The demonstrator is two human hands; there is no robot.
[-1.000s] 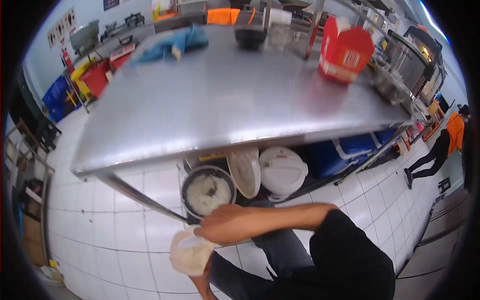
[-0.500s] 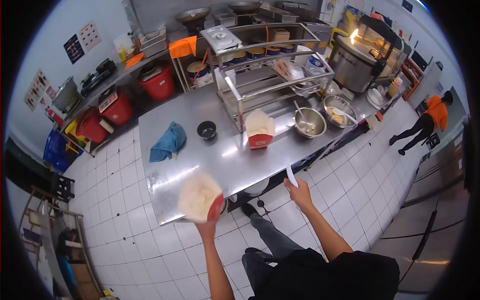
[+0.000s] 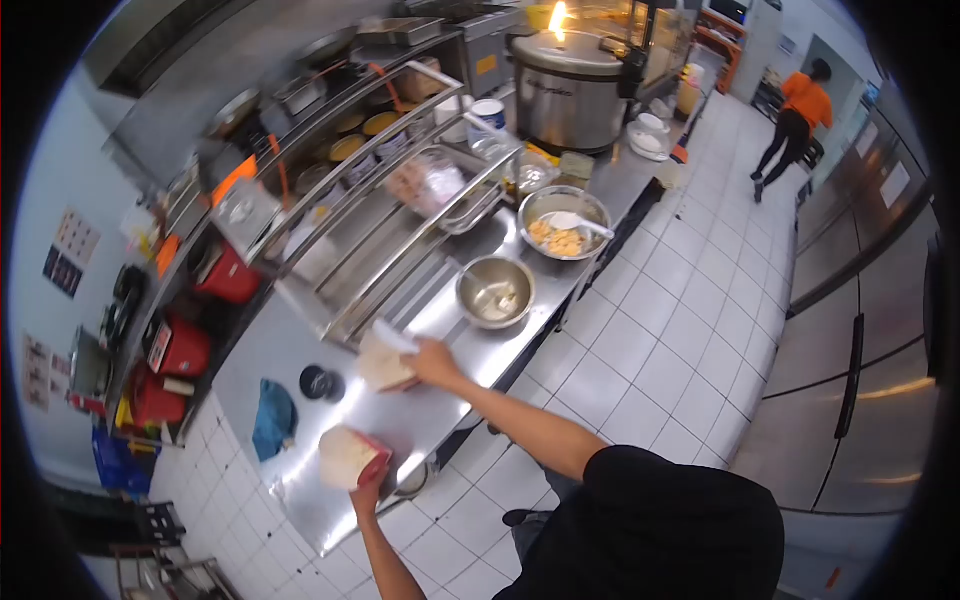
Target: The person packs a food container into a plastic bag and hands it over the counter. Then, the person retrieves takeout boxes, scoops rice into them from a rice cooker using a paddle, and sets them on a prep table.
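My left hand (image 3: 368,494) grips a red and white paper food carton (image 3: 347,457) from below, over the front of the steel counter; something pale shows at its top. My right hand (image 3: 432,362) is closed on a white paddle (image 3: 396,338), blurred by motion. It is right at a second carton (image 3: 384,368) on the counter; whether the fingers touch that carton I cannot tell. Farther right is a steel bowl (image 3: 495,292) with a little pale food and a utensil. Beyond it, another steel bowl (image 3: 562,224) holds yellowish pieces and a white spoon.
A blue cloth (image 3: 272,420) and a small black bowl (image 3: 318,382) lie on the counter's left part. A steel rack (image 3: 400,270) stands along its back. A large steel cooker (image 3: 570,95) sits at the far end. A person in orange (image 3: 803,100) stands in the aisle.
My right hand has gone left with the white paddle, from beside the counter to the second carton. My left hand still holds its carton. The camera view has turned right.
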